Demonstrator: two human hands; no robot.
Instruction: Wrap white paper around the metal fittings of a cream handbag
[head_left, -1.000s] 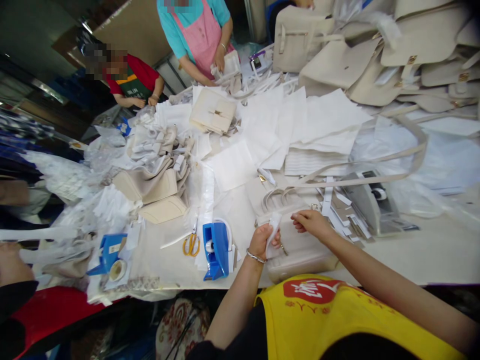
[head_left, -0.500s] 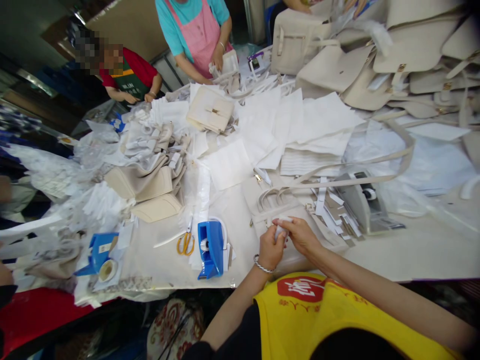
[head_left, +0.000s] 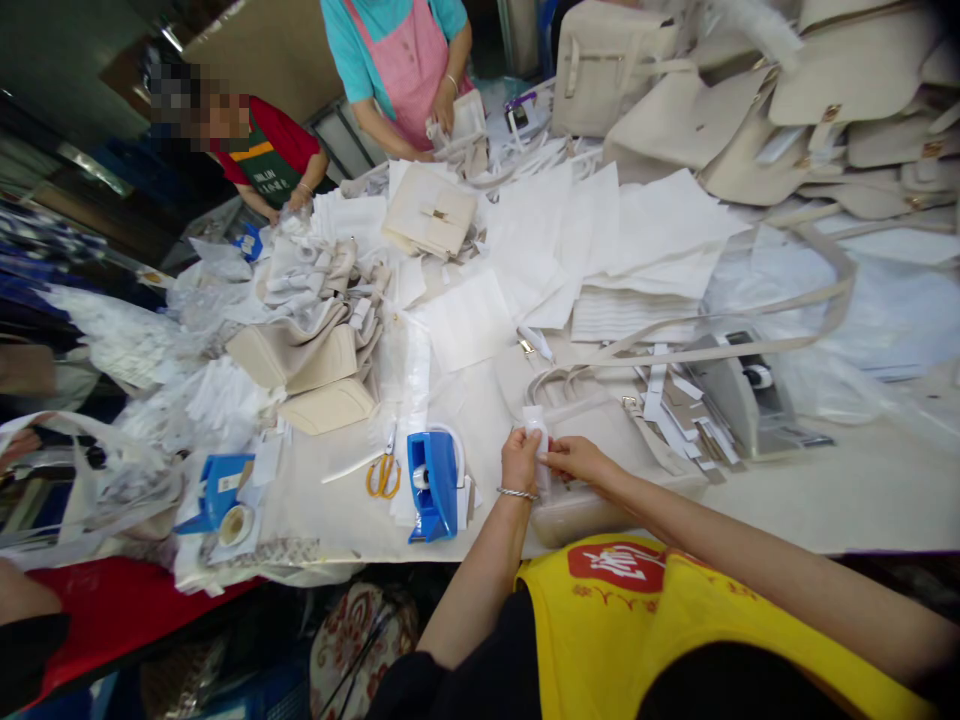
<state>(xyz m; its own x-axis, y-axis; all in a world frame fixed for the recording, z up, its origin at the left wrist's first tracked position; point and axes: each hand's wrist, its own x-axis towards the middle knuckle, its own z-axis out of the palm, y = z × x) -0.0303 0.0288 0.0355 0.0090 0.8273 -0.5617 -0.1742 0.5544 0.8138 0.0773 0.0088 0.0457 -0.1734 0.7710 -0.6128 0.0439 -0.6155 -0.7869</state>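
Note:
My left hand [head_left: 519,458] and my right hand [head_left: 571,456] meet over a cream handbag [head_left: 600,440] lying at the near edge of the table. Both pinch a small white paper strip [head_left: 535,424], held upright between the fingers. My left wrist wears a thin metal bracelet. The bag's handles [head_left: 555,382] arch just beyond my hands, and its long strap [head_left: 757,320] loops off to the right.
A blue tape dispenser [head_left: 431,484] and yellow-handled scissors [head_left: 383,474] lie left of my hands. A grey tape machine [head_left: 742,392] stands to the right. White paper sheets [head_left: 570,240] cover the middle. Cream bags [head_left: 712,110] pile at the far right. Two other people work across the table.
My right hand came over to my left and both took hold of the white strip, then shifted slightly left over the bag. The strip now stands upright.

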